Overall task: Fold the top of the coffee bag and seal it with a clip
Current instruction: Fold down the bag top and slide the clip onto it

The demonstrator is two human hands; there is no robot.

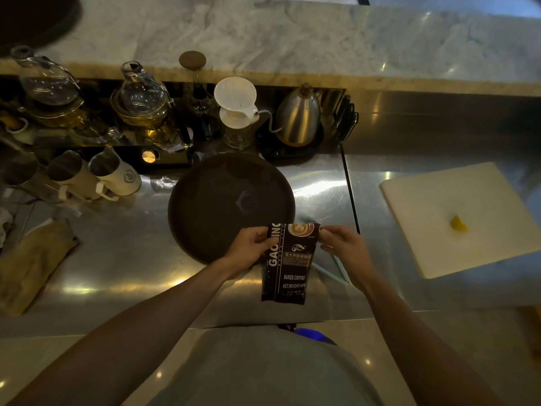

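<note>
A dark brown coffee bag (288, 271) with white lettering and a latte picture stands upright on the steel counter near its front edge. My left hand (248, 249) pinches the bag's upper left edge. My right hand (341, 249) pinches the upper right corner. The top of the bag is held flat between both hands. A thin pale clip-like piece (336, 269) lies on the counter just under my right hand, partly hidden by it.
A round dark tray (205, 200) lies just behind the bag. A white cutting board (456, 218) with a lemon wedge (458, 224) is at the right. Kettle (298, 115), dripper (235, 98), glass pots and several cups line the back left. A tan cloth (32, 265) lies at the left.
</note>
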